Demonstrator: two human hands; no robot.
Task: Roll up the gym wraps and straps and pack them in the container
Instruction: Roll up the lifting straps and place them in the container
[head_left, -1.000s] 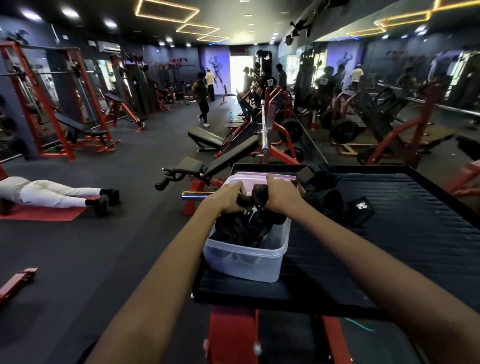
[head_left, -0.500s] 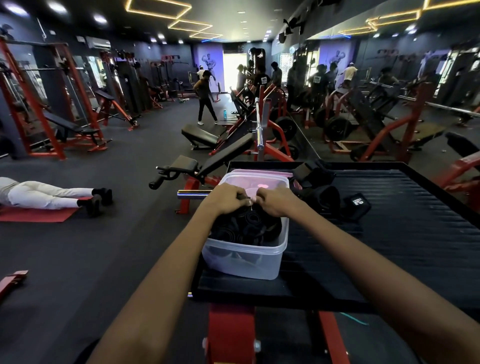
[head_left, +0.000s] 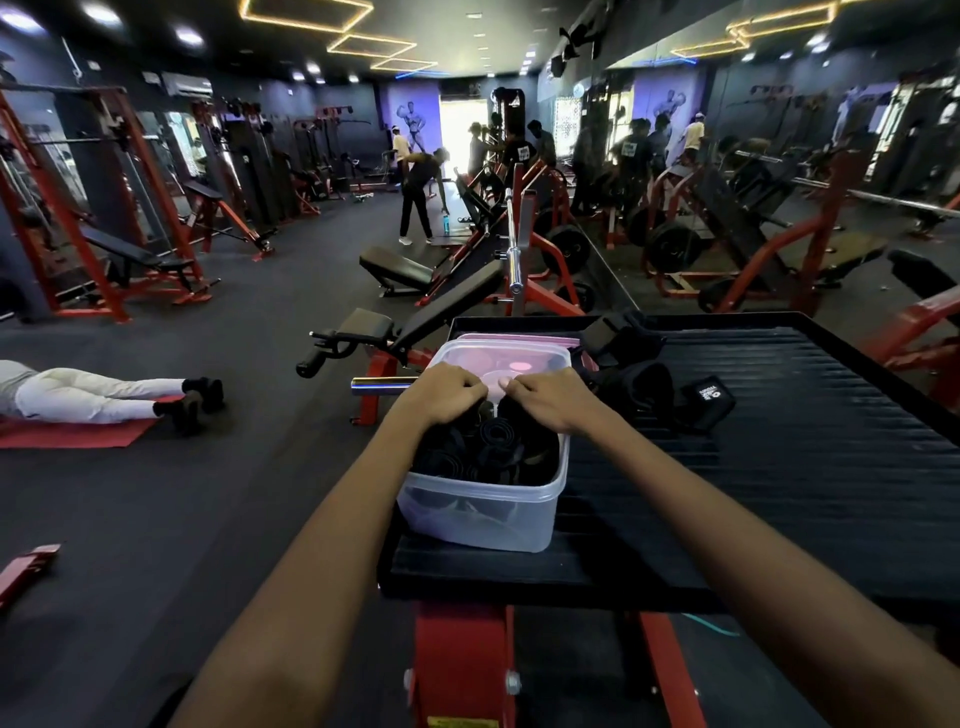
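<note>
The black ribbed platform (head_left: 779, 467) on its red frame (head_left: 457, 665) filled the frame from five o'clock up to two o'clock; its right edge was cut off by the picture's border. Across the gym floor, a person in white trousers (head_left: 98, 397) lay at nine o'clock on a red mat (head_left: 72, 434), the upper body out of frame. An incline bench (head_left: 410, 322) stood at twelve o'clock behind the platform.

The clear plastic container (head_left: 483, 514) sat on the platform's near left corner, around the centre of view, with a pinkish lid (head_left: 519, 340) lying just behind it at twelve o'clock. Rolled black wraps (head_left: 493, 441) were packed inside, their coils visible from above; how many lay beneath could not be told through the cloudy wall.

At two o'clock from the container, loose dark straps (head_left: 634, 384) were heaped on the platform, their shapes hard to separate. Beside them at three o'clock a small black pouch (head_left: 709, 402) carried white lettering, too small to read.

The left hand (head_left: 441, 395) and right hand (head_left: 550, 400) were close together over the container's far half, fingers curled downward onto the wraps. Whether they gripped a roll or only pressed on it could not be told, since the fingertips were hidden.
</note>
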